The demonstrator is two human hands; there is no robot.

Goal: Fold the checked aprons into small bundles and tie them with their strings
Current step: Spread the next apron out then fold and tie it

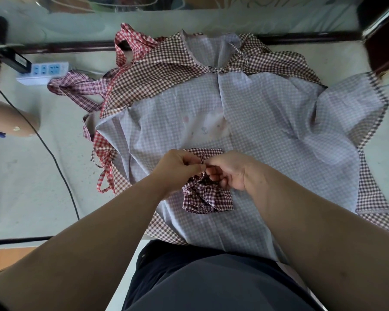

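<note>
At the near middle of the table (32, 187), on a large apron (245, 122) spread flat with its pale lining up, lies one small bundle (208, 198) of dark brown check. Both hands are over its upper half. The left hand (177, 169) has thumb and forefinger curled, pinching a thin string (202, 162) of the same check; its other fingers are tucked in. The right hand (229, 173) meets it fingertip to fingertip and pinches the same string from the other side, its lower fingers curled loosely above the bundle. Below the pinch the string goes to a gathered knot at the bundle's upper left; whether it is fully tied cannot be determined. A strip of the bundle shows beyond the hands, and the bulk of it lies on the near side. The large apron's brown checked face is turned over at the far left, and its checked edge runs down the right side. A red apron (103, 153) projects from under its left edge, strings trailing on the table. Farther left lies a crumpled plaid apron (76, 86). A power strip (45, 70) sits just beyond it, and a black cable (61, 176) crosses the table's left part. The person's dark garment (200, 277) fills the near edge.
</note>
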